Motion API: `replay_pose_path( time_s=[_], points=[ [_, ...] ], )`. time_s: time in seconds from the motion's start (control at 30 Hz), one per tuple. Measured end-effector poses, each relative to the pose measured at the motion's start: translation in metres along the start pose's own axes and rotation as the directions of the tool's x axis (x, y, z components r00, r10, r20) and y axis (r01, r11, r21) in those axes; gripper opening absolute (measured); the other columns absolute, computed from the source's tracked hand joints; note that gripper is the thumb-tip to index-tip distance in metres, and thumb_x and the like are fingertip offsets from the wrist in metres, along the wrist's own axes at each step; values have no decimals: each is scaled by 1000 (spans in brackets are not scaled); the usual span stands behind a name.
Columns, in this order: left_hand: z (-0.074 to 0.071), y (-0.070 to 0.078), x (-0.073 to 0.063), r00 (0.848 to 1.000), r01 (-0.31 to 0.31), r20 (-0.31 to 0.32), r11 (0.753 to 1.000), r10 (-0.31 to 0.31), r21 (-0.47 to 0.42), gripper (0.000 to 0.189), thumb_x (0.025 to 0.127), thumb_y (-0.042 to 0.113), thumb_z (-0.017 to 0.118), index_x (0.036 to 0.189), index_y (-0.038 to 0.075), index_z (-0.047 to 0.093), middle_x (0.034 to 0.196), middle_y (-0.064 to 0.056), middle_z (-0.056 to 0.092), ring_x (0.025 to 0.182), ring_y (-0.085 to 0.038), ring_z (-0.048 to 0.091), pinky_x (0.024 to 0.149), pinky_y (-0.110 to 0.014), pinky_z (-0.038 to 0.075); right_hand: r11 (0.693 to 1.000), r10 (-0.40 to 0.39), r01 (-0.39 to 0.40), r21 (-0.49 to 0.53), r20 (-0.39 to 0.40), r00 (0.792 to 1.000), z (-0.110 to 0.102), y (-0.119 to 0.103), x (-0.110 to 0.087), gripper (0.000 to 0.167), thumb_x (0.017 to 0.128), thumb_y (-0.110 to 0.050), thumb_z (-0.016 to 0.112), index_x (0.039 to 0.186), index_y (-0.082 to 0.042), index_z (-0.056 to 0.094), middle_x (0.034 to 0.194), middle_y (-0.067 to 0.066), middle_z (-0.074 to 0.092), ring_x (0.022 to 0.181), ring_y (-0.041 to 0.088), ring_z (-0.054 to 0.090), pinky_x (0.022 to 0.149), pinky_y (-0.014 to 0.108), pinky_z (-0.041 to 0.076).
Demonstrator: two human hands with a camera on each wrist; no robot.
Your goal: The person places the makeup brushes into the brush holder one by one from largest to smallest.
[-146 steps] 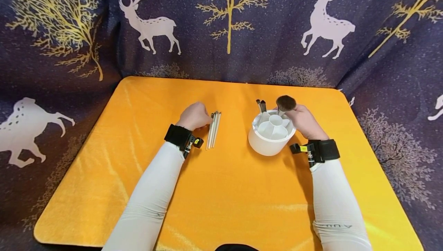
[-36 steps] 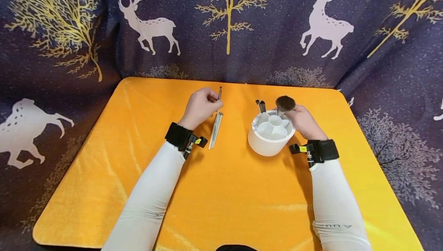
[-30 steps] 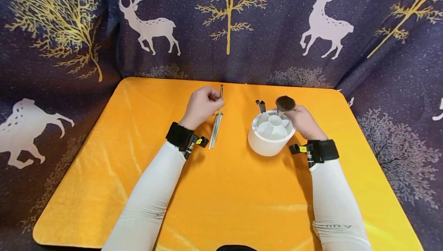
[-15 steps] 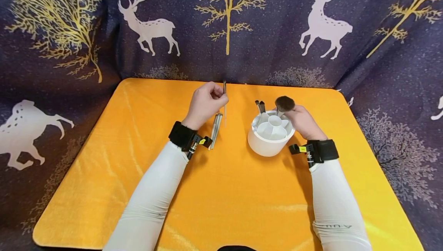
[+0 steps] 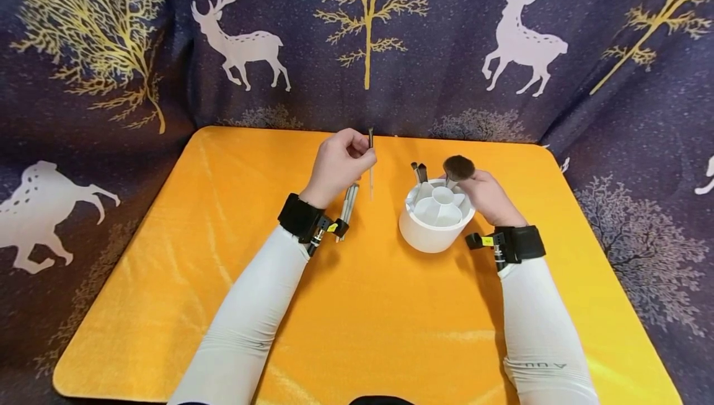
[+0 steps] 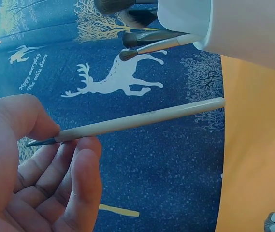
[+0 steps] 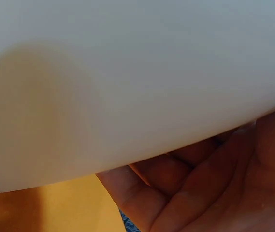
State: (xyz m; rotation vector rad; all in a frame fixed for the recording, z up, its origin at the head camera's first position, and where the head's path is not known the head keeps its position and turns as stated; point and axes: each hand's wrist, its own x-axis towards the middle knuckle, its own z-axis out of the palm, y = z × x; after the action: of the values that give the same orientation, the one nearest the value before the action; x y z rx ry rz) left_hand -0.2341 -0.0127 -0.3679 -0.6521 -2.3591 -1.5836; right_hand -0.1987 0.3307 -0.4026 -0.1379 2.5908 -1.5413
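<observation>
My left hand point(image 5: 341, 162) pinches a slim makeup brush point(image 6: 142, 119) between thumb and fingers near its dark bristle end. The pale handle points down in the head view, above the table and left of the white round brush holder point(image 5: 428, 235). That holder is divided into compartments, with a big fluffy brush point(image 5: 460, 168) and smaller brushes point(image 5: 422, 173) standing at its back. My right hand point(image 5: 492, 198) grips the holder's right rear side. In the right wrist view its curled fingers point(image 7: 161, 174) lie against the white wall, partly hidden by it.
Several pale-handled brushes point(image 5: 348, 206) lie together on the yellow-covered table point(image 5: 379, 318), partly behind the left wrist camera. A dark curtain point(image 5: 334, 39) with deer and trees hangs just past the table's far edge.
My left hand has picked a brush from the lying group, raised it and carried it rightward toward the holder. My right hand and the holder have stayed in place.
</observation>
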Motion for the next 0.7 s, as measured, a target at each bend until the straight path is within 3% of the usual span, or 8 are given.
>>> replay_pose_path(
  time_s=[0.4, 0.7],
  points=[
    [7, 8, 5, 999, -31, 6, 999, 31, -12, 7, 102, 12, 75, 105, 8, 71, 93, -4, 72, 69, -18, 66, 62, -34, 57, 1000, -20, 20, 4, 3, 1000, 0, 4, 2, 50, 119, -35, 49, 143, 4, 71, 142, 24, 69, 125, 22, 61, 112, 36, 46],
    [14, 14, 9, 999, -38, 12, 999, 38, -33, 8, 102, 12, 77, 106, 7, 71, 94, -4, 72, 77, -18, 67, 65, -32, 58, 1000, -23, 23, 4, 5, 1000, -1, 5, 2, 52, 119, -36, 48, 141, 5, 71, 141, 23, 69, 128, 26, 60, 113, 42, 46]
  ],
)
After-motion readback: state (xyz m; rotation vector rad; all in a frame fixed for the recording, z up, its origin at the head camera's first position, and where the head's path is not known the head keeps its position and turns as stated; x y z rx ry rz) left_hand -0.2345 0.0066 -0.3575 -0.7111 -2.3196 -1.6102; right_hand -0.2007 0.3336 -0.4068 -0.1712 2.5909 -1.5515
